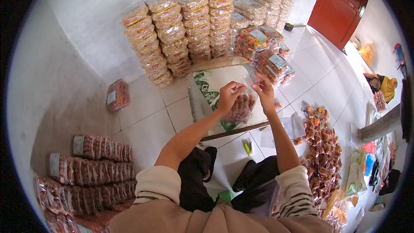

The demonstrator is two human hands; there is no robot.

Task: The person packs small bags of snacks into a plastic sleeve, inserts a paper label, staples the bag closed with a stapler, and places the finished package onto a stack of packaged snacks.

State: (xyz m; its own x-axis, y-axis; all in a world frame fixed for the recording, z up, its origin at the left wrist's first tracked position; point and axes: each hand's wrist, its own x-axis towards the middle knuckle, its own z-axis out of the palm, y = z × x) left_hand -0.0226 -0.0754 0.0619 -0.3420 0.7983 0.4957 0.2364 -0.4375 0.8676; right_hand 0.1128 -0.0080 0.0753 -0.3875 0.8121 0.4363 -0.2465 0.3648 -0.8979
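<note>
A clear plastic bag (240,108) of reddish-brown packets rests on a low board (202,103) with a white and green printed cover. My left hand (229,96) pinches the left side of the bag's open top, its fingers pressed together. On the right side of the same top, my right hand (263,91) grips the thin plastic between thumb and fingers. The bag's contents hang below and between both hands, touching the board.
Tall stacks of packed bags (172,30) line the wall behind the board. Filled bags (269,64) stand at its back right. Loose packets (321,146) are heaped on the right floor, long packs (99,164) at the left. Another person (386,87) sits far right, near a red door (338,8).
</note>
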